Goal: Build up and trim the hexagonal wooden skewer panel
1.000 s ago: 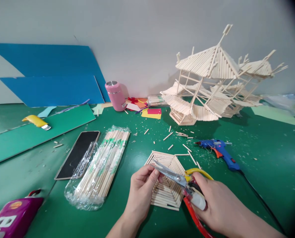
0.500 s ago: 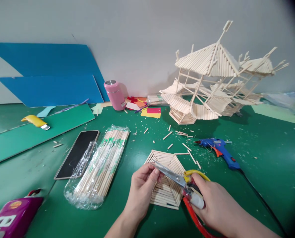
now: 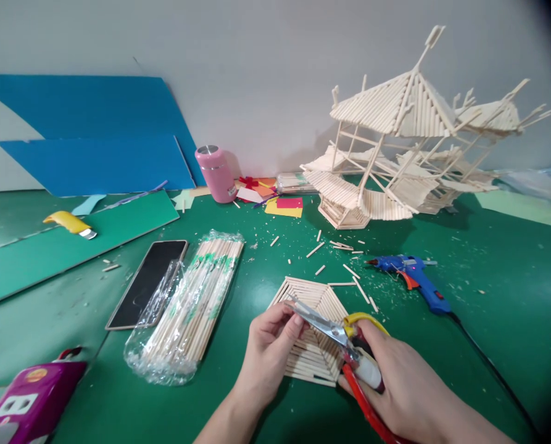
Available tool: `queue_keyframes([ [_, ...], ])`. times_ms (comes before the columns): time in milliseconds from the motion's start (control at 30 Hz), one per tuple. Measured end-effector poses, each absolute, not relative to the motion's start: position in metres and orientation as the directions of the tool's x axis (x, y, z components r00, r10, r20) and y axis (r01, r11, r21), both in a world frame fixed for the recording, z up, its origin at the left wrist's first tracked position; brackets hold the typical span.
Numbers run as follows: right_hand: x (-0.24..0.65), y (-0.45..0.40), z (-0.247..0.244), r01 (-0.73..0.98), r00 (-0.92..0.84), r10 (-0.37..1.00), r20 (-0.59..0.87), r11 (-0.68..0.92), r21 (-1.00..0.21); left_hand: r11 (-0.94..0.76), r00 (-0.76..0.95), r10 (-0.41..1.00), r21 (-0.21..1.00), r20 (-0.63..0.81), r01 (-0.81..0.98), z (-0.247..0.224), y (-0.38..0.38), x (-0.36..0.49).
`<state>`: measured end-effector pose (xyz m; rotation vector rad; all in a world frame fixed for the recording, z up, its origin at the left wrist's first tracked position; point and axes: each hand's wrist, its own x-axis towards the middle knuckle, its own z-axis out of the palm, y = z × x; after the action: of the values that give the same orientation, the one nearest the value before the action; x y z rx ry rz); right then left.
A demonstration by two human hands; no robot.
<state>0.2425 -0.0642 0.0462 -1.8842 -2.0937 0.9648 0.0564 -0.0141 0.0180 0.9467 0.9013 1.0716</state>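
My right hand (image 3: 395,376) is wrapped round a pair of scissors (image 3: 326,327) with one yellow and one red handle. The blades point left and their tips reach the fingers of my left hand (image 3: 275,345). Thumb and fingers of that hand are pinched together beside the blade tips; whatever they hold is too small or hidden to make out. Beneath both hands lies a flat polygonal panel of wooden sticks (image 3: 310,365), set in web-like rows and partly covered by the hands and scissors.
A blue glue gun (image 3: 414,280) lies to the right, its cord running forward. Stick offcuts (image 3: 315,249) litter the middle. Left are bagged sticks (image 3: 210,290), a phone (image 3: 148,277), a yellow cutter (image 3: 69,223) and a purple power socket (image 3: 29,401). Behind stand a pink flask (image 3: 216,176) and a stick-built pavilion model (image 3: 372,185).
The camera view has shifted slightly. The scissors' handles have come a little closer together, while my left hand keeps its pinch by the blade tips.
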Motion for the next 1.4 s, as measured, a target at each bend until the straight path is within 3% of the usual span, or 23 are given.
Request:
queue_keyframes([
  [1400, 0.233, -0.071, 0.039, 0.872, -0.219, 0.933, -0.287, 0.056, -0.486, 0.221, 0.278, 0.953, 0.898, -0.117, -0.38, 0.016, -0.02, 0.062],
])
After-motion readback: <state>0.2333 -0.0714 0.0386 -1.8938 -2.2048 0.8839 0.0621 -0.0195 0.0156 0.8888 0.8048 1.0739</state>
